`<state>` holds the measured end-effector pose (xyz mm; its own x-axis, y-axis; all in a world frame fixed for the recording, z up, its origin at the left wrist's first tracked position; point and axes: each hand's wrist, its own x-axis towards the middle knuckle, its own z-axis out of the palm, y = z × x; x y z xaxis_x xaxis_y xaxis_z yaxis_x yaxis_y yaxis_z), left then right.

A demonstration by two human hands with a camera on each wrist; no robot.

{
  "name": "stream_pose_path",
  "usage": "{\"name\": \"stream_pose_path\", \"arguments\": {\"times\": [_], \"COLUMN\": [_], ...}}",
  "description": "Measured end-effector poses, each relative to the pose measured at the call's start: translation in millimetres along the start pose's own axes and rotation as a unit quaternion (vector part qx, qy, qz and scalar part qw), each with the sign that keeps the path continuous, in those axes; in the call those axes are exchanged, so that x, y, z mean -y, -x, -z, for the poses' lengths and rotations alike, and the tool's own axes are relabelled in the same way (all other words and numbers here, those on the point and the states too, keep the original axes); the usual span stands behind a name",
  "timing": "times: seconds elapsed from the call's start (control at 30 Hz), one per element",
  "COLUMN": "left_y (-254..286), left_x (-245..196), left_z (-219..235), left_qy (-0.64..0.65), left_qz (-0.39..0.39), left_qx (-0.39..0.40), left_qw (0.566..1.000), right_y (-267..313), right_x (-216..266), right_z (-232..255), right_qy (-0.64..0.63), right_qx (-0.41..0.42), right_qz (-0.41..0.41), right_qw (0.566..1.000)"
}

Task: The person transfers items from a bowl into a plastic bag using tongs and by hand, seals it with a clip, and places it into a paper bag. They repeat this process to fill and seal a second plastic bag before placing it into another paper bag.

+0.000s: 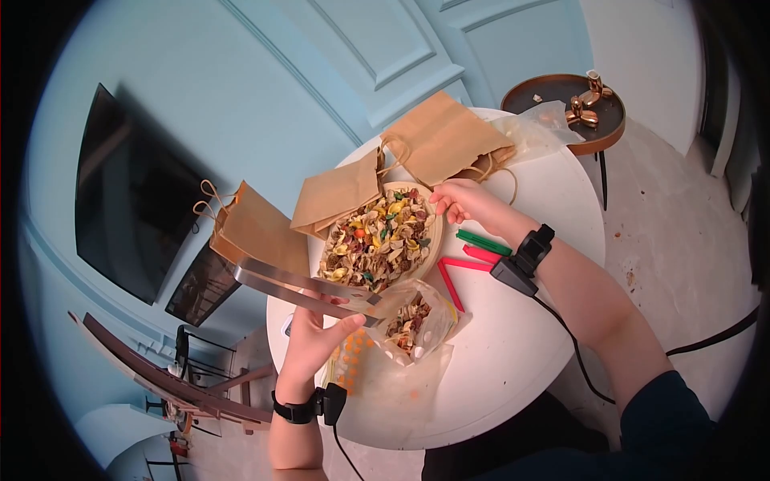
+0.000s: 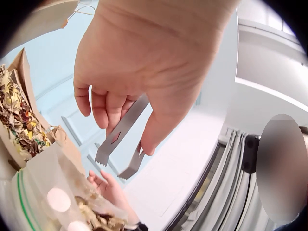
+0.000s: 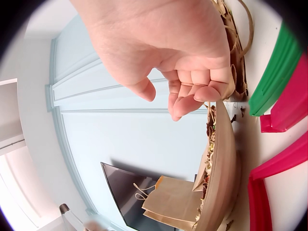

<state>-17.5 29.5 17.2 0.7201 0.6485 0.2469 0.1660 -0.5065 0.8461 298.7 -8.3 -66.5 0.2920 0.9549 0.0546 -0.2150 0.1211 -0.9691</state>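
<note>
My left hand [image 1: 314, 341] holds metal tongs [image 1: 273, 280] between thumb and fingers. The toothed tips [image 2: 102, 156] stand apart with nothing between them, over a clear zip bag [image 1: 439, 313] part-filled with dried potpourri [image 1: 407, 325]. Behind the bag, a round wooden tray [image 1: 434, 255] is heaped with more potpourri [image 1: 373, 236] in yellow, brown, red and green. My right hand [image 1: 473, 200] is at the tray's right edge, its fingers loosely bent and the fingertips right by the rim [image 3: 224, 144]. No object shows in its palm.
Kraft paper bags [image 1: 341, 192] stand or lie around the tray's far side. Green [image 1: 484, 242] and red strips [image 1: 451, 284] lie on the white round table [image 1: 529, 345] beside it. Near me is an orange-patterned clear bag [image 1: 350, 365]. A side table [image 1: 537, 88] holds gold ornaments.
</note>
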Motion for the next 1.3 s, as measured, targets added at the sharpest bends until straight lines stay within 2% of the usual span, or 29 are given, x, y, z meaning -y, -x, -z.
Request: {"name": "stream_pose_path", "arguments": {"times": [0.03,0.1,0.2,0.4,0.5,0.53,0.57,0.6,0.67,0.7,0.73,0.8,0.87,0.93,1.0,1.07,1.13,1.2,1.27,1.3], "left_y": [-1.5,-4.5,-6.4,-5.1,-9.1,-10.4,-11.6,-12.3,-12.7,-12.5,-12.6,-13.4,-12.3,-12.4,-12.9,-10.5,-8.1,-6.4,-5.4,-3.6], "left_x": [-1.0,-4.3,-10.2,29.5,33.4,30.7,33.8,36.7,31.0,28.2,27.0,24.1,12.3,15.6,17.7,6.9,5.2,9.4,10.5,9.0], "left_z": [2.8,7.0,3.3,4.0,-5.3,-8.6,-12.3,-16.6,-25.0,-27.3,-29.0,-33.6,-41.7,-43.2,-41.8,-45.3,-45.6,-44.7,-47.2,-47.2], "left_qy": [0.001,0.101,0.165,0.219,0.183,0.171,0.149,0.126,0.123,0.102,0.080,0.055,-0.022,-0.022,-0.143,-0.174,-0.203,-0.208,-0.189,-0.168], "left_qz": [-0.001,0.061,0.074,0.063,0.087,0.084,0.072,0.060,0.064,0.059,0.054,0.037,-0.052,-0.069,-0.133,-0.127,-0.167,-0.181,-0.221,-0.188], "left_qx": [0.000,0.000,0.035,0.060,0.033,0.044,0.032,0.019,0.000,-0.007,-0.013,-0.012,-0.023,-0.034,-0.018,-0.026,-0.023,-0.038,-0.045,-0.039], "left_qw": [1.000,0.993,0.983,0.972,0.979,0.981,0.986,0.990,0.990,0.993,0.995,0.998,0.998,0.997,0.980,0.976,0.965,0.961,0.956,0.967], "right_y": [0.5,-0.2,-1.2,6.9,22.7,25.7,25.5,31.5,49.5,50.4,53.7,62.6,65.0,65.5,65.3,65.0,64.9,66.2,69.7,69.8], "right_x": [0.4,-1.4,-1.0,8.3,25.2,28.6,27.5,33.2,45.4,43.1,42.4,44.0,42.1,41.0,39.9,32.5,29.3,31.7,41.0,41.9], "right_z": [0.1,0.7,1.9,-5.9,-24.2,-29.8,-31.5,-38.4,-51.6,-55.2,-59.8,-69.2,-74.5,-77.7,-82.5,-84.3,-84.4,-86.8,-88.5,-89.0], "right_qy": [0.001,-0.001,-0.003,-0.020,-0.013,-0.001,0.010,0.010,0.122,0.125,0.125,0.151,0.154,0.178,0.173,0.160,0.172,0.182,0.209,0.205], "right_qx": [0.000,-0.001,-0.003,0.024,0.061,0.077,0.133,0.135,0.208,0.242,0.243,0.292,0.303,0.306,0.303,0.292,0.295,0.277,0.286,0.280], "right_qz": [0.000,0.002,0.004,0.021,0.031,0.033,0.054,0.053,0.074,0.057,0.056,0.076,0.078,0.067,0.060,0.064,0.071,0.126,0.117,0.112], "right_qw": [1.000,1.000,1.000,0.999,0.998,0.996,0.990,0.989,0.968,0.960,0.960,0.941,0.937,0.933,0.935,0.941,0.937,0.935,0.928,0.931]}}
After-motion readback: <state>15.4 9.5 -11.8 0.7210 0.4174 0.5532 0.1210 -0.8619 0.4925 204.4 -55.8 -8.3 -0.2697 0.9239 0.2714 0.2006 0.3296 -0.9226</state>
